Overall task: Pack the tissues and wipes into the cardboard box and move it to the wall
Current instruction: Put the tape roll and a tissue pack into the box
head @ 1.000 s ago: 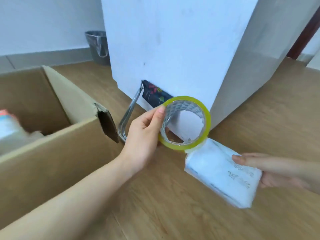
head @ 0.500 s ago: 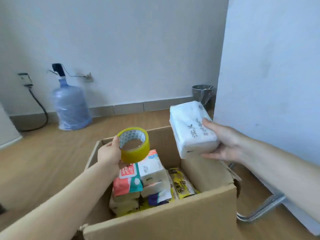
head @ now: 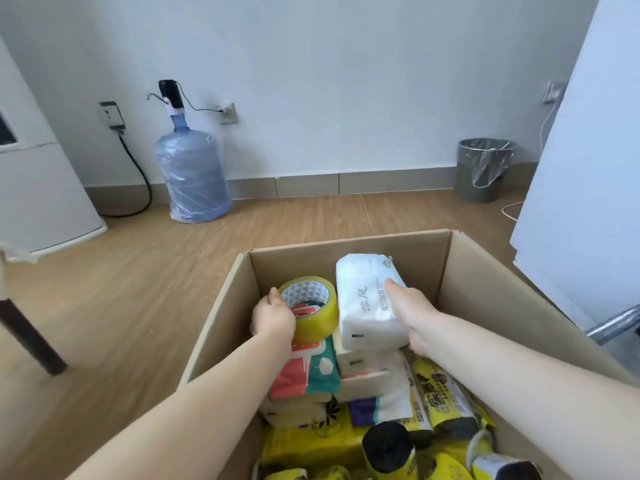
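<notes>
Head view: an open cardboard box [head: 485, 289] stands on the wooden floor [head: 138, 289], both arms reaching down into it from the near edge.
Left hand [head: 273, 318]: inside the box near its far left corner, fingers [head: 273, 295] clenched around a roll of yellow tape [head: 317, 322]; the roll is tilted with its open core facing up.
Right hand [head: 410, 311]: inside the box toward the far wall, fingers grasping a white tissue pack [head: 363, 303] from its right side, thumb lying across the printed top face.
White tissue pack: held just beside the tape roll, over the stacked goods; whether its underside already rests on the pack below cannot be told from this angle.
Box contents: a red and green pack [head: 304, 370] under the left hand, white packs [head: 374, 375] under the right hand, yellow packs [head: 440, 386] along the right wall, and a dark roll [head: 388, 441] near the near edge.
Far wall [head: 346, 81]: well apart from the box, with bare floor between.
Along the wall: a blue water jug [head: 192, 174] with a pump on top to the left, a grey bin [head: 483, 169] lined with a clear bag to the right.
Left edge: a white appliance [head: 38, 188].
Right edge: a white panel [head: 588, 168] standing just beside the box.
</notes>
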